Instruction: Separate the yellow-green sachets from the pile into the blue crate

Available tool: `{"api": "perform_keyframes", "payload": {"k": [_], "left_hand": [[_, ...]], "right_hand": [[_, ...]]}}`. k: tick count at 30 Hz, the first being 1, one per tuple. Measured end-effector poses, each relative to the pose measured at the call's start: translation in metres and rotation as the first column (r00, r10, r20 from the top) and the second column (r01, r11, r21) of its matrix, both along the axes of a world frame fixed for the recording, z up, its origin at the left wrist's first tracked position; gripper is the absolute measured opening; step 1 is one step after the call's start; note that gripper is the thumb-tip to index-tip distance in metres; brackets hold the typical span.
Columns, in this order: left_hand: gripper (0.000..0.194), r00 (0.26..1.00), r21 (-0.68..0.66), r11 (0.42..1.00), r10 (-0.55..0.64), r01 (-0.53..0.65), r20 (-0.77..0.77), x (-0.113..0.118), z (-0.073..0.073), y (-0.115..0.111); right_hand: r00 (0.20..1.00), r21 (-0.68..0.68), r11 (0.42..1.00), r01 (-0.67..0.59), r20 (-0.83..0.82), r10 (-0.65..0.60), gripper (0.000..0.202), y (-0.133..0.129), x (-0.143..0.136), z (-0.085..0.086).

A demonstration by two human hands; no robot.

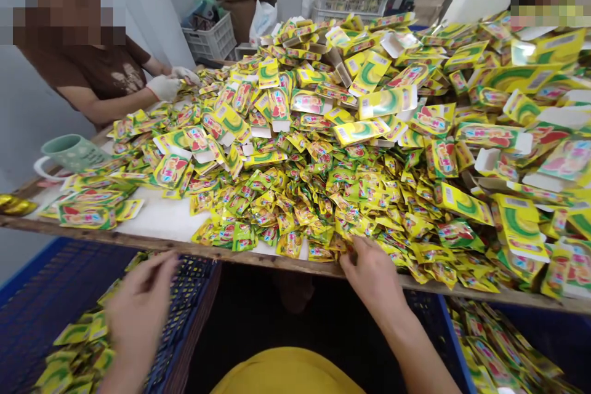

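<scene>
My left hand [141, 308], smeared by motion, hovers over the blue crate [34, 271] at lower left, below the table edge. Its fingers look bent, but whether anything is between them is unclear. At the table's front edge my right hand [375, 274] reaches into the small yellow-green packets [295, 200], its thumb and fingers closed on a small packet [340, 242]. Behind the loose packets rises a heap of flat yellow-green cardboard boxes [383, 103], several with open flaps. More boxes lie in a short stack [90, 215] on the left.
A green mug [74, 154] stands on the table's left side. Across from it, a person in a brown shirt [104, 77] with white gloves handles packets. Another person is partly visible at upper right. A second blue crate [455, 335] with boxes sits below right.
</scene>
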State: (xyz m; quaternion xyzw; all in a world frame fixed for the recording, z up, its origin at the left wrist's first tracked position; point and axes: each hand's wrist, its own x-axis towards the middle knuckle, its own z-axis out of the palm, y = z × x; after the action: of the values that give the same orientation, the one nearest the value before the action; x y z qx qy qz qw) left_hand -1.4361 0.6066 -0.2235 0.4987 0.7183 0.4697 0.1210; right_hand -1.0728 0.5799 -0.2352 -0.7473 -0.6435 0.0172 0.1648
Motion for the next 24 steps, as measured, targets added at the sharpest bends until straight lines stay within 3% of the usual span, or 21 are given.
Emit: {"api": "perform_keyframes", "payload": {"k": [2, 4, 5, 7, 9, 12, 14, 16, 19, 21, 24], "left_hand": [[0.026, 0.925, -0.065, 0.949, -0.284, 0.309, 0.251, 0.063, -0.002, 0.008], [0.027, 0.709, -0.103, 0.777, -0.501, 0.622, 0.496, 0.127, -0.002, 0.018], [0.029, 0.604, -0.123, 0.677, -0.541, 0.725, 0.585, 0.155, -0.002, 0.023], [0.035, 0.516, -0.218, 0.520, -0.539, 0.826, 0.666, 0.198, -0.003, 0.030], [0.044, 0.559, -0.335, 0.455, -0.565, 0.825, 0.607, 0.223, -0.006, 0.035], [0.043, 0.596, -0.382, 0.480, -0.750, 0.789, 0.288, 0.233, -0.011, 0.037], [0.035, 0.559, -0.357, 0.497, -0.824, 0.791, 0.094, 0.234, -0.012, 0.035], [0.026, 0.560, -0.346, 0.511, -0.827, 0.787, 0.052, 0.235, -0.013, 0.033], [0.009, 0.618, -0.298, 0.551, -0.756, 0.779, 0.217, 0.240, -0.018, 0.032], [0.017, 0.623, -0.202, 0.601, -0.662, 0.774, 0.417, 0.243, -0.019, 0.031], [0.021, 0.500, -0.048, 0.675, -0.495, 0.736, 0.710, 0.245, -0.014, 0.025]], "right_hand": [[0.996, 0.059, 0.998, 0.005, -0.088, 0.000, 0.027, -0.004, 0.011, -0.005], [0.985, 0.131, 0.991, -0.006, -0.173, 0.028, 0.026, -0.007, 0.019, -0.008], [0.978, 0.157, 0.987, -0.022, -0.204, 0.054, 0.025, -0.008, 0.020, -0.009], [0.965, 0.179, 0.983, -0.048, -0.247, 0.092, 0.025, -0.010, 0.021, -0.009], [0.949, 0.190, 0.982, -0.003, -0.308, 0.063, 0.025, -0.012, 0.023, -0.009], [0.863, 0.199, 0.949, 0.244, -0.491, -0.119, 0.027, -0.015, 0.035, -0.009], [0.733, 0.170, 0.899, 0.404, -0.648, -0.206, 0.036, -0.017, 0.046, -0.008], [0.546, 0.108, 0.868, 0.484, -0.813, -0.203, 0.044, -0.017, 0.055, -0.005], [0.200, -0.010, 0.877, 0.480, -0.972, -0.121, 0.045, -0.016, 0.052, 0.004], [0.010, -0.050, 0.893, 0.447, -0.998, -0.061, 0.037, -0.014, 0.039, 0.009], [-0.138, -0.056, 0.901, 0.430, -0.990, 0.004, 0.031, -0.008, 0.013, 0.010]]}}
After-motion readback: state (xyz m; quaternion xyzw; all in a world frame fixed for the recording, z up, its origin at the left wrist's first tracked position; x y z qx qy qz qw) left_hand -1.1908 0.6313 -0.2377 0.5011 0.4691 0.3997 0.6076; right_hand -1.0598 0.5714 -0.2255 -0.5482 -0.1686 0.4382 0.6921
